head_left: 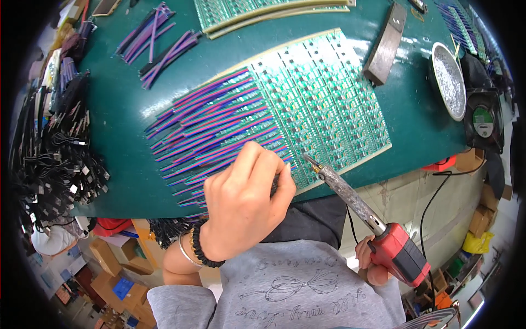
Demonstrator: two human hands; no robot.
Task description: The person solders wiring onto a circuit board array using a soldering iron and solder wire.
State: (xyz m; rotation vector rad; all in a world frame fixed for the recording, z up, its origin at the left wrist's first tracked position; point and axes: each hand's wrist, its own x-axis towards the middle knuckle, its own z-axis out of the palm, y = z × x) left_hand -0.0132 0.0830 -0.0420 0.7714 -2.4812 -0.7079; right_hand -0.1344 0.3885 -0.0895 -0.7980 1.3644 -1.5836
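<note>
A large green circuit board panel [329, 88] lies on the table, its rows packed with small components. Rows of red, blue and purple wires [208, 115] stretch leftward from its middle, lying side by side over the left part. My left hand [244, 197] is over the panel's near edge, thumb and forefinger pinched together on a thin wire at the row of pads; the fingers hide most of it. My right hand [372, 263] grips a soldering iron [350, 194] by its red and black handle. The iron's tip points at the board, just right of my left fingertips.
Loose purple wire bundles [156, 38] and stacked boards [268, 16] lie at the back of the green table [126, 181]. A dark metal bar [386, 46], a bowl of silvery material [450, 82] and a small fan [483, 120] stand right. Black cables [60, 159] heap at left.
</note>
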